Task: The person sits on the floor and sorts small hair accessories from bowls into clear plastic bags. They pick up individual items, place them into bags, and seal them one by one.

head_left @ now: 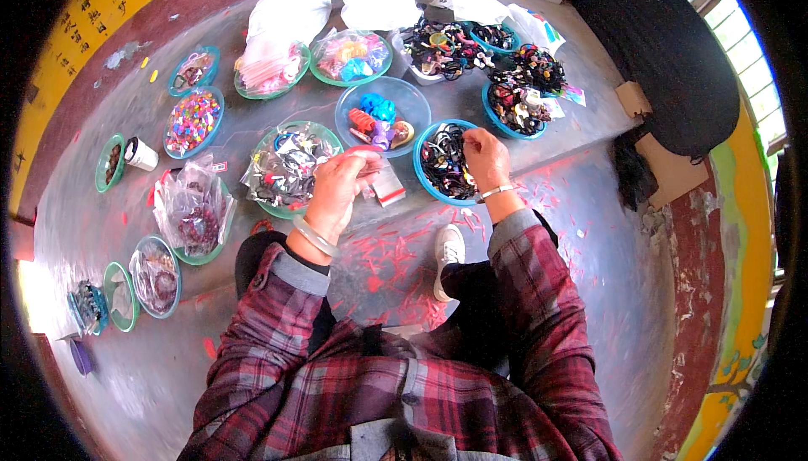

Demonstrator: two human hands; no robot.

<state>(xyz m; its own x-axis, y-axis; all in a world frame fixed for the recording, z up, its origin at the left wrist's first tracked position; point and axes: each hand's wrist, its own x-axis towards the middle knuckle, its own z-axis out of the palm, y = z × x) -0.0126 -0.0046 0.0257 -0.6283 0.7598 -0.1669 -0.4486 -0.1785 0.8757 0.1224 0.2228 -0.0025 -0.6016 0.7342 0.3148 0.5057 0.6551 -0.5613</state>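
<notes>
My left hand [334, 190] is closed on a small clear plastic bag [389, 186] with a red strip along its edge. It is in front of a green-rimmed basin [292, 205] of small packaged pieces in clear wrappers. My right hand [486, 160] is over the right side of a blue basin [419, 176] full of dark hair ties [444, 162]. Its fingers are curled together, and whatever they may hold is hidden. Beyond the two hands, a clear blue basin [407, 93] holds blue, orange and purple pieces.
More basins surround me: colourful beads [194, 122], pink packets [268, 65], and dark hair ties [515, 116] at the right. Bagged dark red items [195, 218] lie at the left, near a white cup [141, 154]. Red scraps [396, 271] litter the floor around my white shoe [450, 250].
</notes>
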